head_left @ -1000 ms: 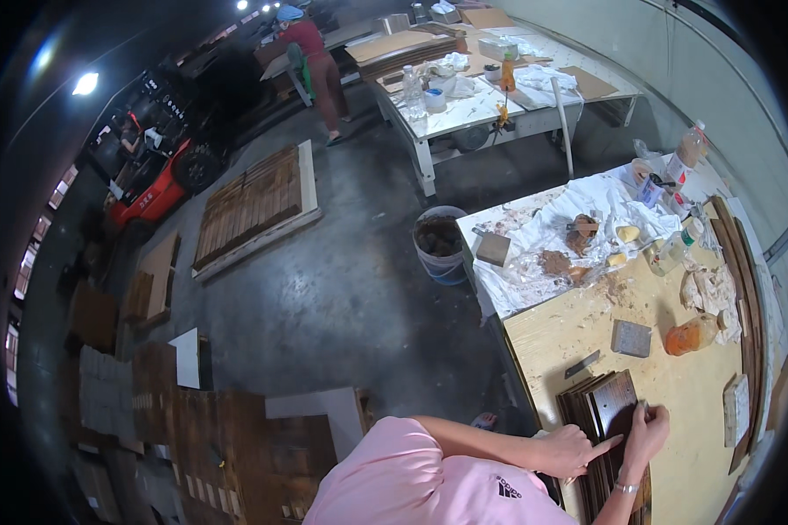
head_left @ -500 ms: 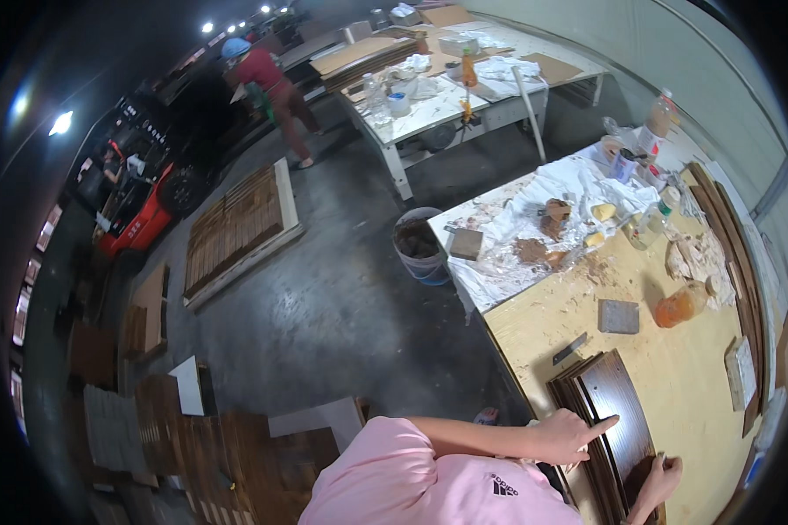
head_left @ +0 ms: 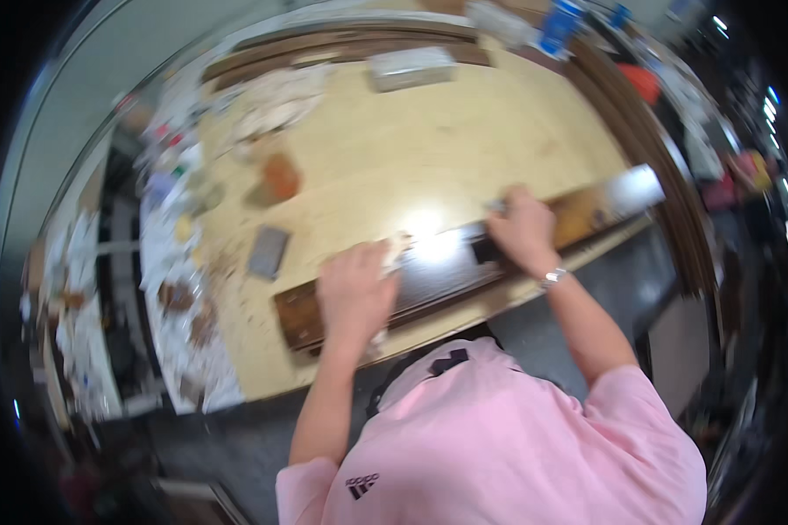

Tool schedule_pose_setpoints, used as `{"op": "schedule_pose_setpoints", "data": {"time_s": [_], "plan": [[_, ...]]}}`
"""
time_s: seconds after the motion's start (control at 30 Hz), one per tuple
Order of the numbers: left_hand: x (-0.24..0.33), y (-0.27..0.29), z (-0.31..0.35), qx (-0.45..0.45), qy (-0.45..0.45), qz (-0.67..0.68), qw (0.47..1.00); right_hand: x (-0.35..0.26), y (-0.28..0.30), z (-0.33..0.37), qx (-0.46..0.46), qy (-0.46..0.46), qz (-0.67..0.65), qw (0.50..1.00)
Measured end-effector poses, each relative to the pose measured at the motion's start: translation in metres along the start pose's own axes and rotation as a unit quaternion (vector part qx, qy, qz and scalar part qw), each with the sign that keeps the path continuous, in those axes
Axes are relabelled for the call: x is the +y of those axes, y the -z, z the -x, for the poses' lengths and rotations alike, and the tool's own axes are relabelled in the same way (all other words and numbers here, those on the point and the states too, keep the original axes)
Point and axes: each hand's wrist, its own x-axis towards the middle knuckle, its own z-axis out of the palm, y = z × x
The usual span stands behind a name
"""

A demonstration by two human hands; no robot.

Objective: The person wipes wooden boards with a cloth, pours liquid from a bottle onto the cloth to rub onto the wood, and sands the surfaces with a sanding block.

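Observation:
A stack of dark brown glossy wooden boards (head_left: 446, 262) lies along the near edge of the work table (head_left: 446, 131), lit by a bright reflection. My left hand (head_left: 355, 293) is over the left part of the top board, its fingers closed on a pale cloth (head_left: 397, 250) that shows on both sides of the hand. Farther right, my right hand (head_left: 524, 229) rests at the boards with bent fingers. A small greyish thing shows at its fingertips, too blurred to name.
A grey sanding block (head_left: 269, 252) and a bottle of orange liquid (head_left: 280, 178) stand left of the boards. Crumpled cloth (head_left: 280, 101), a wrapped block (head_left: 411, 68) and long brown strips (head_left: 350, 39) lie at the back. More strips (head_left: 648, 149) line the right side.
My view has swung round to face the table squarely. My left hand, pointing at the board before, now presses the cloth on it. The right hand remains at the boards.

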Motion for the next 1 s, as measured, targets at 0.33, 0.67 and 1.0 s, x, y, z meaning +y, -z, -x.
{"op": "schedule_pose_setpoints", "data": {"time_s": [0.33, 0.67, 1.0], "plan": [[0.021, 0.002, -0.003, -0.048, 0.062, -0.003, 0.997, 0.131, 0.036, -0.032, 0.040, -0.033, -0.008, 0.999], [0.014, -0.003, 0.003, -0.045, 0.099, -0.027, 0.994, 0.224, 0.073, -0.077, -0.004, -0.003, -0.019, 1.000], [0.013, -0.012, -0.002, -0.056, 0.133, -0.031, 0.989, 0.461, 0.142, -0.171, 0.109, -0.182, 0.124, 0.969]]}}
